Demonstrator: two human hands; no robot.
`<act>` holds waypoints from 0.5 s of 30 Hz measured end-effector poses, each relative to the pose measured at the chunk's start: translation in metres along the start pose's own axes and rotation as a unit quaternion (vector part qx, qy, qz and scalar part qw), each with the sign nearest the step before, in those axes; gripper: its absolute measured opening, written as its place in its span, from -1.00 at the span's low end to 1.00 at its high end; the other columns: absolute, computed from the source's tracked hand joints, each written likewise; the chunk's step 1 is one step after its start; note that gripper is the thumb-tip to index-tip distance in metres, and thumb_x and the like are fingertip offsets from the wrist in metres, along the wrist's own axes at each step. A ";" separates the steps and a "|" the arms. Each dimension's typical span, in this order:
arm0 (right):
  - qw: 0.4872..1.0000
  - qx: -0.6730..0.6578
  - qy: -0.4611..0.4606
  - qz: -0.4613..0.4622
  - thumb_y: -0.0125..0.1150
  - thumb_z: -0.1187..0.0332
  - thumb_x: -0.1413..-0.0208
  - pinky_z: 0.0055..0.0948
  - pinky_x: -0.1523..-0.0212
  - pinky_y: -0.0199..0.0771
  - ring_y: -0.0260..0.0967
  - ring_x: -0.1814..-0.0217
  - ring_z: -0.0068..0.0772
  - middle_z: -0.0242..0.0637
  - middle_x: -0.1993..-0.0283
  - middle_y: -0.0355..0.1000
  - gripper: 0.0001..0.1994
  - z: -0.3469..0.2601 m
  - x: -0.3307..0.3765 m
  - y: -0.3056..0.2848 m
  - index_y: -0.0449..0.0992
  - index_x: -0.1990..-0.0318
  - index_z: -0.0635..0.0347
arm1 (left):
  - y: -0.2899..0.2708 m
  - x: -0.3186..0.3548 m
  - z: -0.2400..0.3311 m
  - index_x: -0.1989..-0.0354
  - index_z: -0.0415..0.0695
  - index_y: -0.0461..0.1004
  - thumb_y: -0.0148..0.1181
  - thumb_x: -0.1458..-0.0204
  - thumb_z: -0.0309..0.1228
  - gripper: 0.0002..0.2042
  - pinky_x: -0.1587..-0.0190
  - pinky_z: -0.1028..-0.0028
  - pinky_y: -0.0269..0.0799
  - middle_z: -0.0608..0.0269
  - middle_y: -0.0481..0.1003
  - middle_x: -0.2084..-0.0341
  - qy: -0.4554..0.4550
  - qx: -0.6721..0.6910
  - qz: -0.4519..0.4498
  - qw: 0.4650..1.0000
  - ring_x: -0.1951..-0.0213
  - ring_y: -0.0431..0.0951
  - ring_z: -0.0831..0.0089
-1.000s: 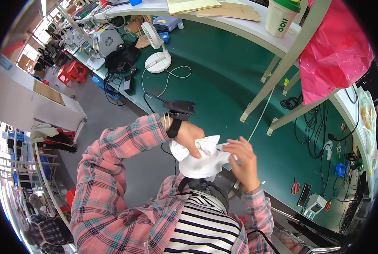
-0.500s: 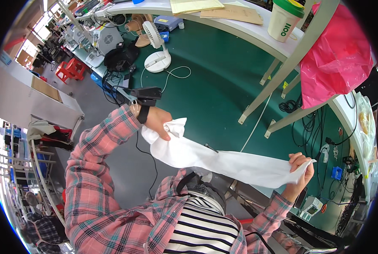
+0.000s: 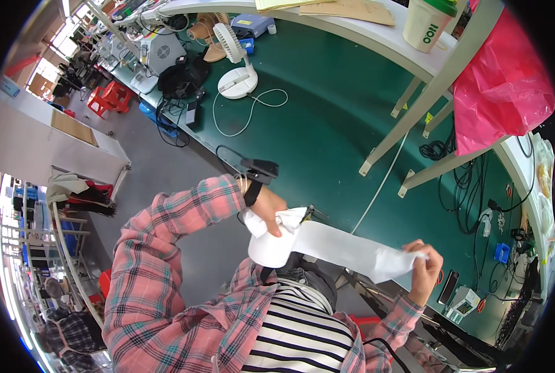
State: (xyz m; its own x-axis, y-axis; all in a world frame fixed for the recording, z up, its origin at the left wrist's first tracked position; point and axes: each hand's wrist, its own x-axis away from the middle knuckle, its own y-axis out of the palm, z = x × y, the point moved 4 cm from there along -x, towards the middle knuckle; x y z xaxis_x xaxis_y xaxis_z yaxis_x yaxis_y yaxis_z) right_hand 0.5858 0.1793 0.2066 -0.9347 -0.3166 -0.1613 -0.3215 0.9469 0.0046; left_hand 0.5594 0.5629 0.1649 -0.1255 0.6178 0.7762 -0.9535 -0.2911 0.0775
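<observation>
Here comes my left hand [image 3: 266, 206], swinging back in along the green bench's [image 3: 327, 137] near edge, bringing the white bundle [image 3: 271, 248] with it! My right hand [image 3: 425, 267] draws inward too, and the white strip [image 3: 336, 242] between them now spans shorter than half a second ago. Out pop the red scissors [image 3: 440, 275] again, just beside my right hand.

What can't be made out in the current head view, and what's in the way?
- Left hand: the fingers beyond the thumb are hidden by the white roll and bunched material it holds.
- White strip: its free end is covered by the right hand.
- Green cup lid: top cut off by the upper edge.
- Small white device: display too small to read.
</observation>
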 end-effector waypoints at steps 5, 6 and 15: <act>0.952 -0.014 -0.007 -0.305 0.24 0.32 0.05 -0.36 0.23 0.37 0.43 0.28 -0.23 -0.13 0.40 0.47 -0.79 -0.033 -0.014 0.107 0.48 0.44 0.35 | -0.016 -0.012 0.038 0.20 -0.21 0.48 0.23 -0.02 -0.17 -0.66 0.38 0.47 0.44 0.28 0.54 0.42 -0.038 -0.033 -0.001 0.999 0.42 0.53 0.51; 0.958 0.030 -0.033 -0.282 0.24 0.36 0.03 -0.33 0.20 0.38 0.42 0.22 -0.19 -0.09 0.29 0.45 -0.81 -0.030 -0.016 0.125 0.47 0.42 0.35 | -0.016 -0.016 0.047 0.20 -0.20 0.48 0.23 -0.03 -0.17 -0.67 0.39 0.48 0.44 0.29 0.54 0.42 -0.026 -0.028 -0.011 0.999 0.43 0.53 0.52; 0.957 0.238 -0.057 -0.156 0.27 0.38 0.00 -0.24 0.11 0.38 0.40 0.11 -0.03 -0.07 0.13 0.40 -0.80 0.021 0.003 0.161 0.42 0.26 0.21 | -0.003 -0.036 0.055 0.14 -0.17 0.46 0.29 0.00 -0.21 -0.65 0.35 0.51 0.48 0.31 0.55 0.34 0.011 0.091 -0.093 0.991 0.37 0.56 0.54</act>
State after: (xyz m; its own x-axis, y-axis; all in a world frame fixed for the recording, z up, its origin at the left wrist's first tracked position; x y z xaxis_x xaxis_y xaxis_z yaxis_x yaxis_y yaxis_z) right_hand 0.5341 0.3324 0.1856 -0.7736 -0.6049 -0.1890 -0.4507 0.7348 -0.5069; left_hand 0.5817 0.5011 0.1717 0.0397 0.6889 0.7238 -0.8957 -0.2965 0.3314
